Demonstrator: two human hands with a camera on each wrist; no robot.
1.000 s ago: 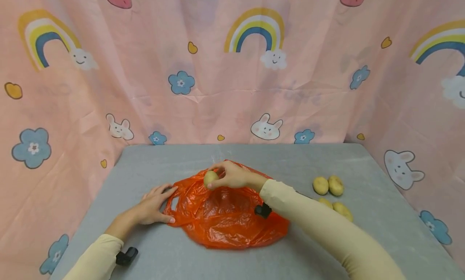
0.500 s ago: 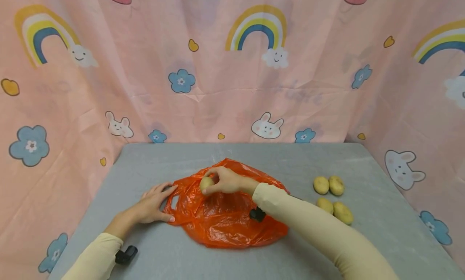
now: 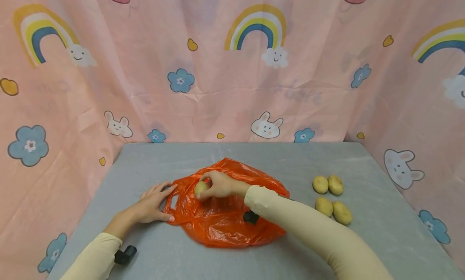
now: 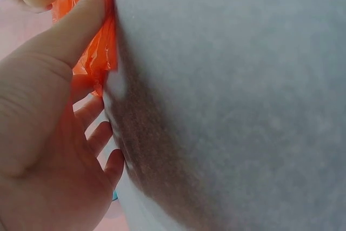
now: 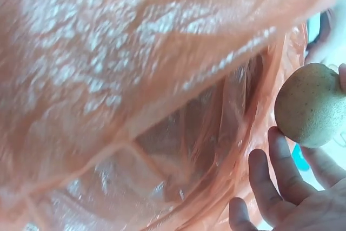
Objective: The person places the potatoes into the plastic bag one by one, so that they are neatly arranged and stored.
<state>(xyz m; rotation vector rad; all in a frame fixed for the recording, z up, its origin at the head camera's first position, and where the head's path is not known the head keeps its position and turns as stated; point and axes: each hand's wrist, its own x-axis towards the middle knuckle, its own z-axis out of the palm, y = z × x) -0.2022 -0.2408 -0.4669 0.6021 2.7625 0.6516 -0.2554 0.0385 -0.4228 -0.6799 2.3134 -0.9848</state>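
Note:
An orange-red plastic bag [image 3: 232, 227] lies spread on the table, its cut-out handle toward the left. My right hand [image 3: 219, 185] pinches a potato [image 3: 201, 188] between thumb and fingers, above the bag near the handle end. In the right wrist view the potato [image 5: 309, 105] is beside the bag's gaping mouth [image 5: 200, 128], with the other fingers spread below it. My left hand [image 3: 152, 205] rests at the handle end, fingers extended; in the left wrist view its thumb [image 4: 81, 22] lies along the bag's plastic [image 4: 100, 52].
Several more potatoes lie on the right of the grey table [image 3: 283, 158] in two pairs, a far potato pair [image 3: 320, 184] and a nearer potato pair [image 3: 342, 213]. A pink patterned curtain [image 3: 218, 110] hangs behind the table and along both sides.
My right hand has carried the potato left and slightly toward me over the bag, to the handle end. The left hand has stayed in place at the bag's edge.

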